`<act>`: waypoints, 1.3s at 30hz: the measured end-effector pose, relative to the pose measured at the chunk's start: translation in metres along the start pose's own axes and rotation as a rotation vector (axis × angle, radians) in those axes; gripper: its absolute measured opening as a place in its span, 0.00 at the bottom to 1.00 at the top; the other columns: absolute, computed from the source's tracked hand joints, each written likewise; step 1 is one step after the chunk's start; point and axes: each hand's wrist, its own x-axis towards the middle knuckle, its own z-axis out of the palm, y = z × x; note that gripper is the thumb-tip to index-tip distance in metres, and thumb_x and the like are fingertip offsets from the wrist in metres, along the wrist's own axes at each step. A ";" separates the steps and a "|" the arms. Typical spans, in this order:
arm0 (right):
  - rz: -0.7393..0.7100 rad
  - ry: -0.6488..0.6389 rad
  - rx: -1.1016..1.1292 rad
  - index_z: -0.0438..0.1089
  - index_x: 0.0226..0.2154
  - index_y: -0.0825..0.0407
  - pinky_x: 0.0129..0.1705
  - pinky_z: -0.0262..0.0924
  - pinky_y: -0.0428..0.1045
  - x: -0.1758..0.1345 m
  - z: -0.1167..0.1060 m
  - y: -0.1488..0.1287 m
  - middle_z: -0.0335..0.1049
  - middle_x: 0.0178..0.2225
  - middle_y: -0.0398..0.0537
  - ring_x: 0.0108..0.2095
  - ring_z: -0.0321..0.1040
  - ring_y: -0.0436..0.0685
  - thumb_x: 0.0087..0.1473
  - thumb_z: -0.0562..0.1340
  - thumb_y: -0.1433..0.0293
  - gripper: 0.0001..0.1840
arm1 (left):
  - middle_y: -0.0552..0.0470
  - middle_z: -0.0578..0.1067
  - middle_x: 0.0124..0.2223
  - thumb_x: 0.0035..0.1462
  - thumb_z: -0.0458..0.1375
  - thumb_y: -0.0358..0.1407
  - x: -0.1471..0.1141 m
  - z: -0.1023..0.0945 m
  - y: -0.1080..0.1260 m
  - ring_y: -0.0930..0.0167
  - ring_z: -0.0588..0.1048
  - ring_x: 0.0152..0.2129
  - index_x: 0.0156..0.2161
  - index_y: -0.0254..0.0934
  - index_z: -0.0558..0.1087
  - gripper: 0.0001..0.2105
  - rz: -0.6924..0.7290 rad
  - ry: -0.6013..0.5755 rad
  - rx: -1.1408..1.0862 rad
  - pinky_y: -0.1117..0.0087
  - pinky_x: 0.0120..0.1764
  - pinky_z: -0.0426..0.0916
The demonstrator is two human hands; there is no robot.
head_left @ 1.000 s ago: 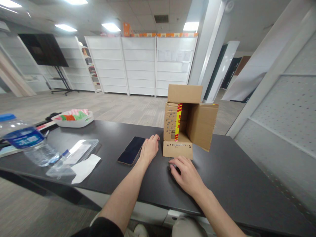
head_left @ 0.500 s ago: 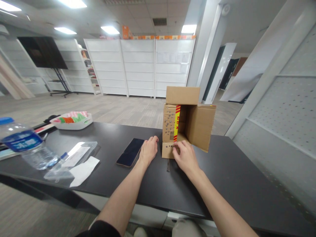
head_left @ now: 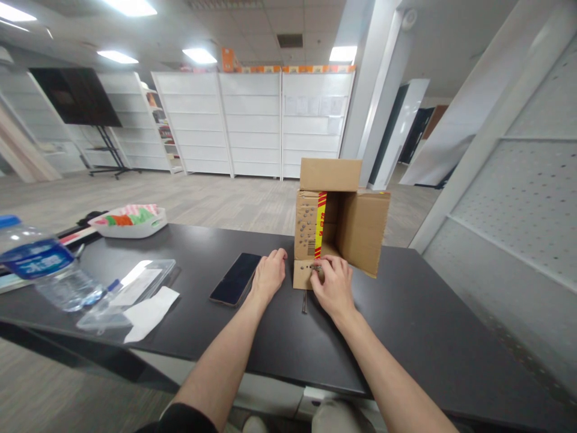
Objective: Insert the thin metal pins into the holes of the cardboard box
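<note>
A cardboard box (head_left: 351, 219) stands on its side on the dark table, its opening toward me and its flaps spread. Several round metal heads dot its left flap (head_left: 306, 210). At the lower flap (head_left: 301, 278), which has small dark holes and metal heads, my right hand (head_left: 332, 282) pinches a small thin metal fastener; the fingers partly cover it. My left hand (head_left: 269, 273) rests on the table between the phone (head_left: 235, 279) and the box, fingers curled, and whatever they may hold is hidden. Thin metal fasteners (head_left: 305, 302) lie just below the lower flap.
On the left are a water bottle (head_left: 47, 264), a clear plastic case (head_left: 144, 282), a torn white paper (head_left: 152, 314) and a white basket (head_left: 130, 225) with colourful contents. A perforated panel (head_left: 536, 180) rises at the right, and white shelving (head_left: 252, 123) stands behind.
My right hand has shifted slightly at the lower flap, and a thin metal piece now shows by its fingertips. The left hand stays in place. The whole view has moved a little.
</note>
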 end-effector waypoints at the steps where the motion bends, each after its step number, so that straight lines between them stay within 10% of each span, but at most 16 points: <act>1: 0.002 -0.005 -0.006 0.73 0.40 0.50 0.49 0.55 0.58 0.000 0.000 0.000 0.69 0.46 0.54 0.48 0.60 0.64 0.58 0.59 0.71 0.09 | 0.49 0.77 0.46 0.67 0.45 0.29 0.000 0.000 0.000 0.68 0.76 0.42 0.47 0.41 0.70 0.12 -0.001 -0.001 0.003 0.67 0.48 0.66; 39: -0.030 0.059 -0.023 0.68 0.36 0.50 0.45 0.52 0.55 -0.001 0.006 0.001 0.73 0.42 0.52 0.44 0.62 0.63 0.61 0.58 0.71 0.03 | 0.49 0.77 0.46 0.67 0.45 0.29 0.001 0.005 -0.003 0.68 0.76 0.41 0.47 0.40 0.70 0.12 0.005 0.017 0.009 0.67 0.47 0.65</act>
